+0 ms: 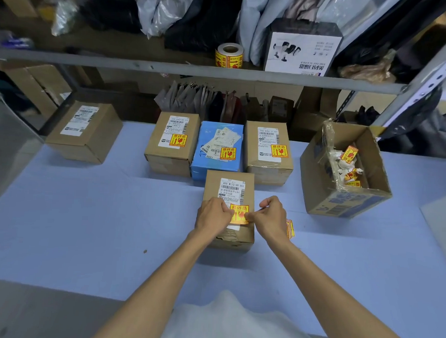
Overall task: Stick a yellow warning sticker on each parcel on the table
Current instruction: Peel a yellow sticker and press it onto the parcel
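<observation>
We pinch a yellow sticker (238, 214) between our left hand (213, 216) and right hand (268, 216). It lies on the nearest brown parcel (229, 210).

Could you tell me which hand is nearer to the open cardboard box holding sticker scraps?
Right. The right hand sits at the right edge of the front parcel, on the side toward the open box; the left hand is over its left part, farther from the box.
</observation>
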`<state>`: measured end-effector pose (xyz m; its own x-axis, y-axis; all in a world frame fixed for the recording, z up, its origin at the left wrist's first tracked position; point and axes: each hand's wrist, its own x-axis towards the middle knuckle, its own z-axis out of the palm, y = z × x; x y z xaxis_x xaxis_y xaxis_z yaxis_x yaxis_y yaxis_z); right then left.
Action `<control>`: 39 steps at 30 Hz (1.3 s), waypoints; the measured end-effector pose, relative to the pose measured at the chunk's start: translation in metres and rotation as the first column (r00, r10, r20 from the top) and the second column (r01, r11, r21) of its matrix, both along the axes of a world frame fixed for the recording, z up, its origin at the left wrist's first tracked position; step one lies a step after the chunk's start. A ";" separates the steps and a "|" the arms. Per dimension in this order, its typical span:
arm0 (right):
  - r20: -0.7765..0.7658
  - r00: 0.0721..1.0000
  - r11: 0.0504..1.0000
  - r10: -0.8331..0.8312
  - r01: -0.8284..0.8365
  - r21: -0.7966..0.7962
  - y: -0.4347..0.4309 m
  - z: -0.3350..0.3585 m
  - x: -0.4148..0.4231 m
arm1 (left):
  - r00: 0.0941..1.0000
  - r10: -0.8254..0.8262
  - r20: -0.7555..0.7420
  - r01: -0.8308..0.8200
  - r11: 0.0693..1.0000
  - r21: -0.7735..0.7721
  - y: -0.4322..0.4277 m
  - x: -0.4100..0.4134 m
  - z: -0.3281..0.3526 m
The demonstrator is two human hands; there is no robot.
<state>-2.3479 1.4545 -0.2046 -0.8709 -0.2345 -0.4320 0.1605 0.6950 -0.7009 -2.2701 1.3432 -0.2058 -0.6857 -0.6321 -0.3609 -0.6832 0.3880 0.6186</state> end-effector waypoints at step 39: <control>0.067 0.981 0.982 0.184 -0.187 0.041 0.002 -0.014 -0.019 | 0.991 0.013 0.134 0.014 0.981 -0.193 -0.015 0.004 0.002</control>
